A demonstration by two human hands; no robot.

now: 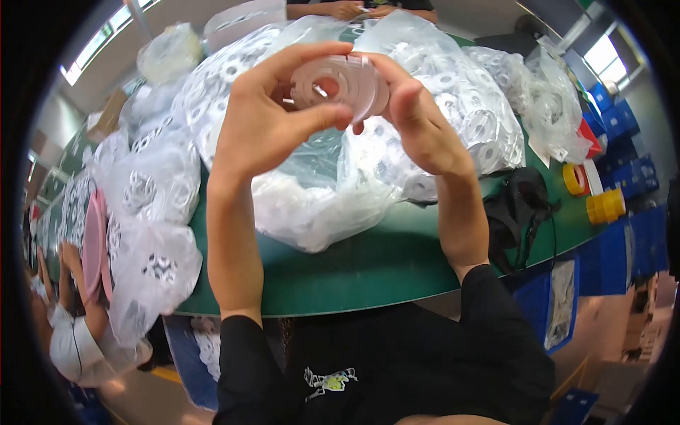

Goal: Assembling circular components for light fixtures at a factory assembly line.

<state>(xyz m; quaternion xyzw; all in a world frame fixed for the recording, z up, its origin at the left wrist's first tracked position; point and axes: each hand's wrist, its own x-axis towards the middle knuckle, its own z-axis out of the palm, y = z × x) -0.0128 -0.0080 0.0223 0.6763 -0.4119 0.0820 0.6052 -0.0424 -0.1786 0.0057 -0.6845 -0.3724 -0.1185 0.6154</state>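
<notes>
Both my hands are raised over the table around a clear, round plastic part (370, 91) with a hole in its middle and stepped rings. My left hand (265, 117) grips its left side, thumb along the near face and fingers over the top. Against its right side, my right hand (423, 120) closes with some fingers behind it; their tips are partly hidden. Below and behind the hands lies a large clear plastic bag (319, 216), with many white ring-shaped parts (489, 152) showing through the film around it.
More bagged white parts (152, 188) lie left on the green table (340, 273), beside a pink basket (95, 244) and a co-worker's arms (74, 265). A black bag (520, 212), yellow tape rolls (605, 206) and blue bins (634, 177) are right. Another person's hands (361, 10) are across.
</notes>
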